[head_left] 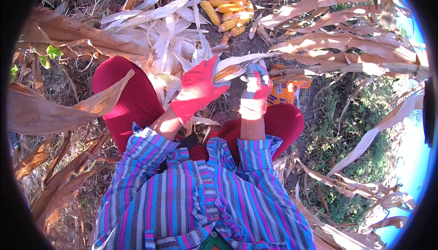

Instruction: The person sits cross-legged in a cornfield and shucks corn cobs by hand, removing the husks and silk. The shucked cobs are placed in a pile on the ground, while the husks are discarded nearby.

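Before my knees, a partly husked ear of corn [227, 73] lies across my left hand [199, 87], which wears a red and grey work glove and grips the ear at its base. Yellow-orange kernels show between the pale husk leaves [248, 59]. On the other side, my right hand [256, 87], gloved the same way, has its fingers curled on the husk near the tip. What exactly lies between those fingers is partly hidden.
Several bare yellow corn cobs [230, 10] lie piled on the soil ahead. Left of them spreads a heap of stripped husks [167, 34]. An orange printed bag [285, 91] sits by my right knee. Dry corn stalks [359, 68] reach in from the right, and a dry leaf [51, 113] crosses at left.
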### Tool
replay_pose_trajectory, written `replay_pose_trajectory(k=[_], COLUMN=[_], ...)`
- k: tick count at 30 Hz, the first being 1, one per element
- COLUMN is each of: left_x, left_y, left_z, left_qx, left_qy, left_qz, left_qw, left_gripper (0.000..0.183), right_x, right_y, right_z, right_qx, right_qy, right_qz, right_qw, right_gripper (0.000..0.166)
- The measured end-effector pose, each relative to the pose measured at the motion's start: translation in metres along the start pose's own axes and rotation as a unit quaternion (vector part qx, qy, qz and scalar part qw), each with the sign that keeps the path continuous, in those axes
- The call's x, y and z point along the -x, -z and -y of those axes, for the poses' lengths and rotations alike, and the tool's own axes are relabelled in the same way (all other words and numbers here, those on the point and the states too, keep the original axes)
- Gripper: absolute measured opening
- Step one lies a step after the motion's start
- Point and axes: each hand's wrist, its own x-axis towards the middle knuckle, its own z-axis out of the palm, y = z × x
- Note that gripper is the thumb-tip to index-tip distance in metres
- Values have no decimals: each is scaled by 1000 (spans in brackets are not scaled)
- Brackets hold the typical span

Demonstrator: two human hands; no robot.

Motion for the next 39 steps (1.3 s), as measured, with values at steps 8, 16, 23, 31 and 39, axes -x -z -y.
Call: replay_pose_trajectory(k=[8, 16, 23, 31, 39], left_x=[-9, -7, -8, -2, -10], left_y=[10, -2, 2, -1, 4], left_z=[-6, 6, -5, 10, 13], left_qx=[485, 206, -108, -28, 92], left_qy=[122, 53, 27, 28, 48], left_qz=[215, 84, 32, 34, 97], left_qw=[839, 974, 993, 999, 990], left_gripper=[69, 78, 84, 82, 81], right_x=[-13, -8, -11, -10, -12], right_y=[20, -1, 6, 7, 13], right_z=[-11, 2, -19, -23, -15], right_qx=[-160, -159, -18, -32, -22], right_qy=[-96, -104, -75, -61, -58], right_qz=[104, 106, -12, 10, 43], right_qw=[977, 976, 997, 998, 997], right_gripper=[16, 18, 27, 21, 27])
